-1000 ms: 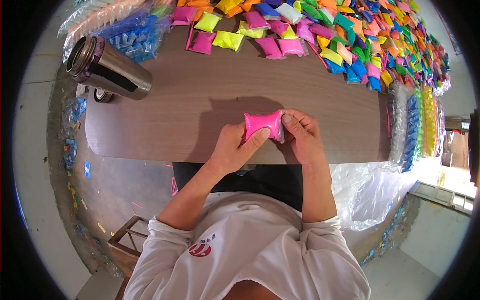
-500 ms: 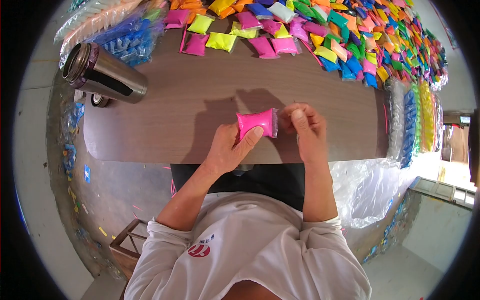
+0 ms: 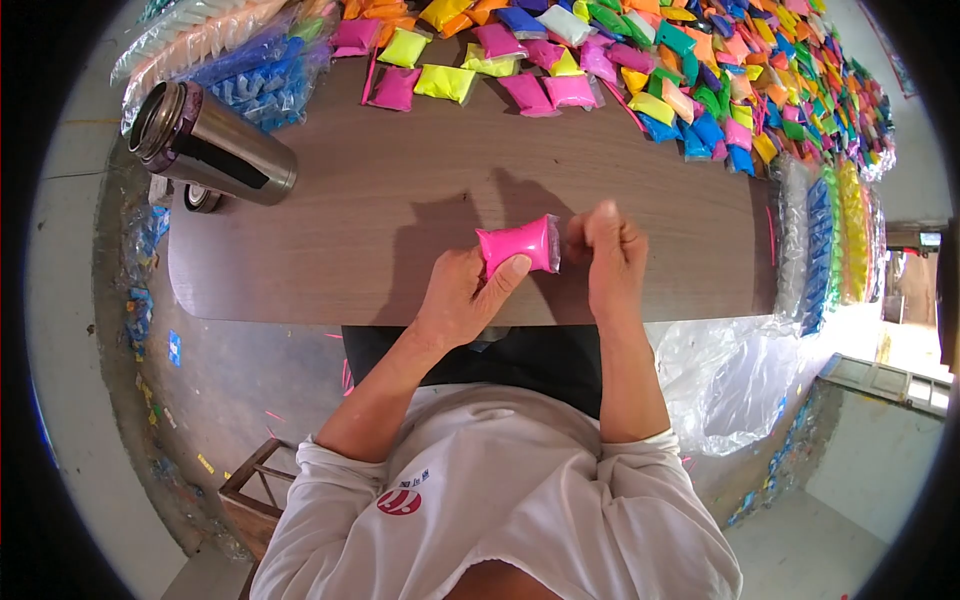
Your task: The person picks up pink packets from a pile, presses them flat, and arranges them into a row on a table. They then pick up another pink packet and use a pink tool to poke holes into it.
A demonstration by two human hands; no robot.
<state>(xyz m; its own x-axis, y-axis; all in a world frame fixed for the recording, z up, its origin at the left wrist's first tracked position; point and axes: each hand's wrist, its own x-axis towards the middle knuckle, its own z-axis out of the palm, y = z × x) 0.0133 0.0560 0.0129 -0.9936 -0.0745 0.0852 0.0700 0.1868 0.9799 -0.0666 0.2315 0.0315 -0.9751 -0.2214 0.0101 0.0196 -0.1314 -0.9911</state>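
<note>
Since a second ago the right hand point(image 3: 612, 255) has come off the packet point(image 3: 520, 243) and sits just right of it, apart — fingers curled in, thumb up. It is a little blurred, so I cannot tell whether it pinches anything.

The left hand point(image 3: 460, 295) keeps its grip on the packet's left part, thumb pressed over the near side, other fingers largely hidden. The packet is pink, plump, with its clear edge toward the right hand, above the table point(image 3: 330, 250).

Well left of the packet and farther off is a steel bottle point(image 3: 225, 150), mouth open. Beyond the packet and to its right spreads a heap point(image 3: 740, 70) of coloured packets — pink, yellow, orange, blue, green.
</note>
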